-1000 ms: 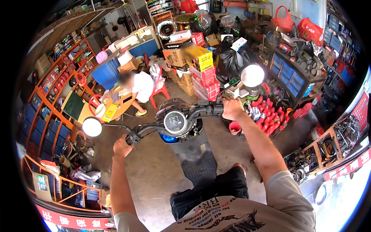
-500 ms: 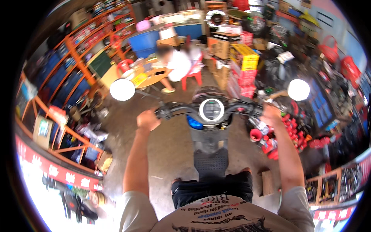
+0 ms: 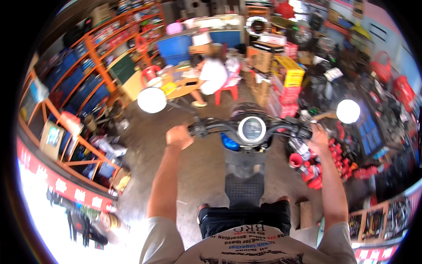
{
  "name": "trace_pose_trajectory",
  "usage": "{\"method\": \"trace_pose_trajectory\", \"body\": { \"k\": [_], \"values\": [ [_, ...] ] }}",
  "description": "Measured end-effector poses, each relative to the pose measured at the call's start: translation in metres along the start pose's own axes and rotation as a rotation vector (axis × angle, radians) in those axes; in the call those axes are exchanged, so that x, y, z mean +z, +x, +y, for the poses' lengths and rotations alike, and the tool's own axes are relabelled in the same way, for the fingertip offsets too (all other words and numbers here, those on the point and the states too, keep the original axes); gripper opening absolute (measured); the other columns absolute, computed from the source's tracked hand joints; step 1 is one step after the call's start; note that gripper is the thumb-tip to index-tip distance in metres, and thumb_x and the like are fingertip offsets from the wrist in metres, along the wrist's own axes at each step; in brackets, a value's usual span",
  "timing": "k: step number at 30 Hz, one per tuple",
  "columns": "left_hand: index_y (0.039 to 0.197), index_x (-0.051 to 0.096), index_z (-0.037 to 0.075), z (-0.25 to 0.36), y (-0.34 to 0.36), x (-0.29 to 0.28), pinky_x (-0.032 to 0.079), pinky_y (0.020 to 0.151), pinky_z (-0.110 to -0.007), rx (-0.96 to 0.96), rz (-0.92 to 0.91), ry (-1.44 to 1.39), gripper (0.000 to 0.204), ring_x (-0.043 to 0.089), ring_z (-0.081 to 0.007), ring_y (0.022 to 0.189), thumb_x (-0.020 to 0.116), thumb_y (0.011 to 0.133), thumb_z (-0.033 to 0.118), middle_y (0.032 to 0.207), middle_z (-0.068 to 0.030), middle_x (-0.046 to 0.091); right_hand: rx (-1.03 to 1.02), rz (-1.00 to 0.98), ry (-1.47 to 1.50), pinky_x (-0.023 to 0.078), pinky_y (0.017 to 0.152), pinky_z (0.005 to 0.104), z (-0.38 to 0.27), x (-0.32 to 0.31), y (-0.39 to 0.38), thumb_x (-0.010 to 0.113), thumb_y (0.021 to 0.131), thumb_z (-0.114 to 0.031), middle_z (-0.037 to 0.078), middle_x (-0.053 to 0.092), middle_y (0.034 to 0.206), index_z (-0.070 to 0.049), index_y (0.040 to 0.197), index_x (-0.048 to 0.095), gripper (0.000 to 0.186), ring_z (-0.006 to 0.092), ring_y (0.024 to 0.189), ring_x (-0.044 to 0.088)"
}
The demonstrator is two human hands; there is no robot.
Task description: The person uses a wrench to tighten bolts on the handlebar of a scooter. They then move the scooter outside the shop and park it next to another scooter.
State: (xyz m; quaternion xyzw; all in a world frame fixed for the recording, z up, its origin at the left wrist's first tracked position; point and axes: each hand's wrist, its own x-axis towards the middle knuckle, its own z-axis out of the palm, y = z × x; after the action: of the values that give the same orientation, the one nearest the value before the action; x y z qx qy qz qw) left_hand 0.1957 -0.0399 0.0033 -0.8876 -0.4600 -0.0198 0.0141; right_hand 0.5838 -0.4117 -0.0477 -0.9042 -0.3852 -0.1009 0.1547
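Note:
I sit astride an electric scooter (image 3: 245,176), its dark footboard between my legs. My left hand (image 3: 179,137) is wrapped round the left handlebar grip, which it mostly hides. On the other side, my right hand (image 3: 318,138) closes over the right handlebar grip, its fingers partly showing. Between them the handlebar (image 3: 215,126) carries a round display (image 3: 252,129) with a white rim. A left mirror (image 3: 152,100) and a right mirror (image 3: 348,111) stand out on stalks, both glaring white. Something shiny and blue (image 3: 230,141) shows below the bar.
Ahead, a person in white (image 3: 213,77) sits on a red stool (image 3: 226,94) at a round table (image 3: 182,90). Orange shelving (image 3: 94,55) lines the left. Stacked boxes (image 3: 288,72) stand ahead right. Red parts (image 3: 327,165) lie by my right arm, near a wooden block (image 3: 305,214).
The scooter, my arms and the room have all shifted rightward in the picture. My right fingers show a little more over the grip. Both hands remain at the handlebar.

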Motion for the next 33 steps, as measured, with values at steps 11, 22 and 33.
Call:
{"method": "trace_pose_trajectory", "body": {
  "k": [11,22,33],
  "values": [
    [0.096,0.066,0.008,-0.01,0.006,0.022,0.055,0.076,-0.044,0.129,0.207,-0.086,0.033,0.068,-0.0344,0.085,0.075,0.067,0.022,0.087,-0.0156,0.07,0.523,0.686,1.674,0.044,0.096,0.0419,0.074,-0.115,0.021,0.037,0.103,-0.043,0.01,0.061,0.123,-0.003,0.126,0.055,0.049,0.0255,0.114,0.057],
    [0.094,0.066,0.007,-0.009,-0.001,0.022,0.055,0.076,-0.044,0.118,0.236,-0.103,0.031,0.068,-0.0349,0.084,0.074,0.067,0.021,0.086,-0.0166,0.07,0.33,0.672,1.277,0.056,0.066,0.0295,0.087,-0.122,0.073,0.058,0.098,-0.039,0.003,0.068,0.081,-0.004,0.091,0.067,0.036,0.0131,0.071,0.066],
    [0.094,0.066,0.007,-0.008,0.0,0.023,0.055,0.076,-0.044,0.13,0.243,-0.105,0.032,0.068,-0.0353,0.085,0.076,0.067,0.022,0.086,-0.0159,0.07,0.291,0.733,1.141,0.042,0.059,0.0241,0.089,-0.117,0.074,0.055,0.1,-0.039,-0.003,0.058,0.073,-0.004,0.086,0.066,0.04,0.0064,0.067,0.051]
  ]
}}
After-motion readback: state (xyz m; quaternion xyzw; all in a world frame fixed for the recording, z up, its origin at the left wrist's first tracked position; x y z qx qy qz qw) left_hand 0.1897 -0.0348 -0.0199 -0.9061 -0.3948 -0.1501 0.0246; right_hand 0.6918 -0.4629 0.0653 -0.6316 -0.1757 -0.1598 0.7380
